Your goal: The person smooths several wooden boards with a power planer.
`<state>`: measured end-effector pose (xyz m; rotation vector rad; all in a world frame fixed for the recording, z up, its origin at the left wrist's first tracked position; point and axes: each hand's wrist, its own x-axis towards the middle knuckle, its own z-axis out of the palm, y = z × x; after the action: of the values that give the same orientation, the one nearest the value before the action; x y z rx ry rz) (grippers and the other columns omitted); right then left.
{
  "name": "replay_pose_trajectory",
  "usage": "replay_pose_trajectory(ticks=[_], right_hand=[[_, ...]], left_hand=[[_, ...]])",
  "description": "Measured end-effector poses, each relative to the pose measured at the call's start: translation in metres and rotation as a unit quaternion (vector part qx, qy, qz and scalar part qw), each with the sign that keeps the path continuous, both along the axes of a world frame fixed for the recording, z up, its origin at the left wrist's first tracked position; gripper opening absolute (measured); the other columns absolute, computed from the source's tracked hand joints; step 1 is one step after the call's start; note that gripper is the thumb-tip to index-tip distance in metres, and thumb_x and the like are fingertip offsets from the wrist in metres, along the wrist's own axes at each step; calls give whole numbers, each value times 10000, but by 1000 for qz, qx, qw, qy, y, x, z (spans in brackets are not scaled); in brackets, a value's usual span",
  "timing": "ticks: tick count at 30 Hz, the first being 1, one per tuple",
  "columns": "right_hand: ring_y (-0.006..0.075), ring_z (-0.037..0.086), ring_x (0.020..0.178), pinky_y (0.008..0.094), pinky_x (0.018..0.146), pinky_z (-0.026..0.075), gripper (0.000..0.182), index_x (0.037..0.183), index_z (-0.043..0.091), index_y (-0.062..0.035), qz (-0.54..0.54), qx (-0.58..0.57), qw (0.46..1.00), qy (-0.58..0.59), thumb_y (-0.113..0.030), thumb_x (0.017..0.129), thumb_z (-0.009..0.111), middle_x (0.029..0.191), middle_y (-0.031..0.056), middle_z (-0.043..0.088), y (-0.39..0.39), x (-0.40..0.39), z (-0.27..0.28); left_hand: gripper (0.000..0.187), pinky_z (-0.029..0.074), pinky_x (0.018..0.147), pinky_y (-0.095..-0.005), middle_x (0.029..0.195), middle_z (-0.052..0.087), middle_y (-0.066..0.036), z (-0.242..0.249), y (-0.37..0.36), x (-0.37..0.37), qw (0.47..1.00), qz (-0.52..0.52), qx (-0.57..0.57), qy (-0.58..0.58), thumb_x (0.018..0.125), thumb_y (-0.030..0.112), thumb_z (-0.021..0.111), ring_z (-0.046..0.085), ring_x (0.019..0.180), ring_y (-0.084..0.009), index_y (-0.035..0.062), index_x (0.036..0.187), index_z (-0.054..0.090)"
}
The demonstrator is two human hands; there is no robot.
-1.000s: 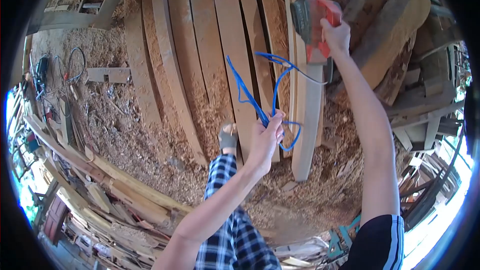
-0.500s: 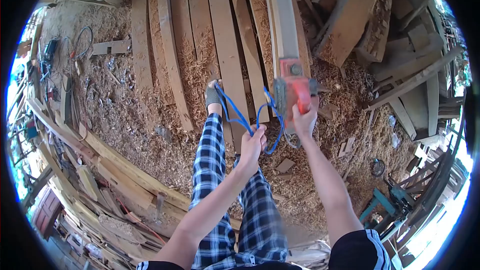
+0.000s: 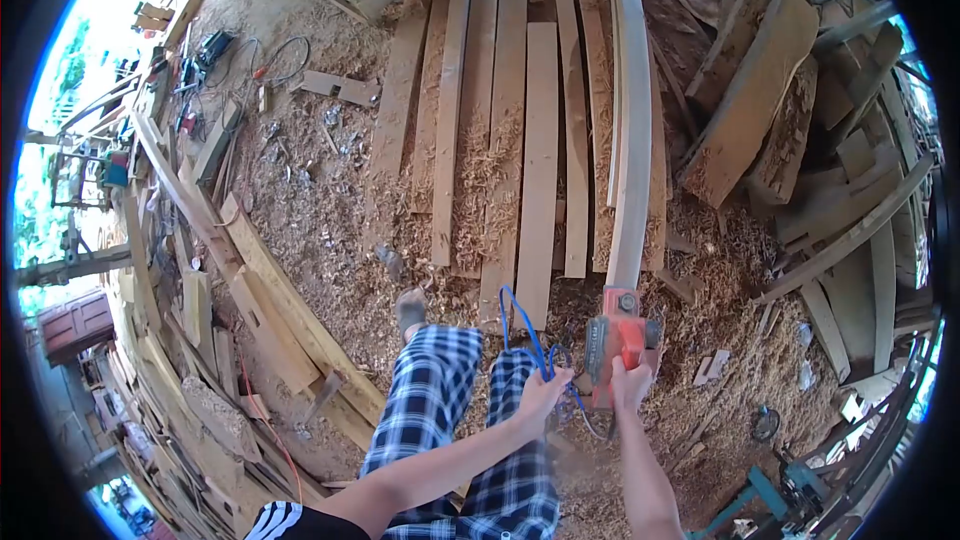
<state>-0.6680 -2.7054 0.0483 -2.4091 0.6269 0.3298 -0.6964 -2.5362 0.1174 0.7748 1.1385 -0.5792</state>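
My right hand (image 3: pixel 630 385) is closed around the handle of a red electric hand planer (image 3: pixel 621 325). The planer sits at the near end of a long pale board (image 3: pixel 632 140), its front meeting the board; whether its sole rests on wood is hidden. To its left, my left hand (image 3: pixel 543 400) grips a blue power cord (image 3: pixel 537 340), which hangs in loops between the hands. Part of the cord runs down beside the planer's rear. Both hands are in front of my legs in checked trousers (image 3: pixel 420 390).
Several long planks (image 3: pixel 540 160) lie side by side ahead, strewn with wood shavings (image 3: pixel 480 160). Thick timber pieces (image 3: pixel 750 100) are piled at the right. More beams (image 3: pixel 290 340) lie at the left. Another tool with a cable (image 3: pixel 212 48) lies at the far left.
The planer and both hands have drawn back toward my body, to the board's near end. The view has tilted up and shows more of the planks. My legs have also shifted back.
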Motion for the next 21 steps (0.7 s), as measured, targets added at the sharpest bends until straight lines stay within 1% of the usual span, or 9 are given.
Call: replay_pose_trajectory(ticks=[6,8,9,13,15,16,18,19,21], right_hand=[[382,634,677,445,630,482,278,894,610,18,19,41,999,-9,-204,727,619,718,217,632,80,7,26],[378,637,716,430,648,485,303,940,595,16,14,119,993,-16,-223,753,608,754,220,633,119,12,23],[378,637,716,430,648,485,303,940,595,16,17,115,993,-9,-223,753,608,754,220,633,137,13,20],[358,637,776,414,699,485,362,1036,553,11,1,240,970,40,-260,797,566,821,211,638,235,26,-13],[319,633,798,399,729,489,356,1107,516,4,-47,318,945,57,-229,838,513,874,184,642,283,20,-60],[319,633,798,399,729,489,356,1107,516,4,-52,313,945,76,-229,838,513,874,184,642,311,13,-73],[275,621,838,374,750,493,349,1148,503,-15,0,337,938,83,-213,861,485,932,159,638,372,34,-103],[252,614,857,356,757,494,336,1156,501,-25,6,368,924,101,-193,865,493,954,144,635,403,44,-121],[212,604,883,323,773,493,317,1165,497,-39,1,400,903,154,-144,867,514,980,120,632,460,61,-151]], left_hand=[[225,361,533,-208,684,473,52,-6,31,-11,999,4,37,-32,813,168,706,433,584,-40,109,850,493],[183,395,578,-218,725,526,34,-15,57,-1,991,8,89,-98,829,150,688,488,641,-63,87,846,518],[226,431,631,-223,794,565,8,-21,73,5,985,4,97,-141,827,157,692,531,714,-71,41,950,542],[329,454,681,-225,874,593,-21,-59,171,33,984,-71,56,-151,830,240,691,558,784,-82,28,1040,553],[449,461,702,-239,909,604,-24,-83,224,47,983,-78,101,-131,801,280,720,553,781,-66,14,1111,533],[390,463,639,-231,860,612,-17,-86,253,59,983,-26,87,-159,797,279,722,544,715,-54,20,1050,574],[310,438,498,-217,732,612,2,-129,313,69,972,-61,148,-174,790,279,727,537,600,-53,19,924,625],[307,444,487,-218,740,618,-5,-160,336,71,971,-27,144,-190,789,266,725,552,608,-60,19,939,623],[296,455,446,-229,749,629,-25,-175,397,91,970,-46,172,-164,793,249,716,565,568,-74,16,948,618]])
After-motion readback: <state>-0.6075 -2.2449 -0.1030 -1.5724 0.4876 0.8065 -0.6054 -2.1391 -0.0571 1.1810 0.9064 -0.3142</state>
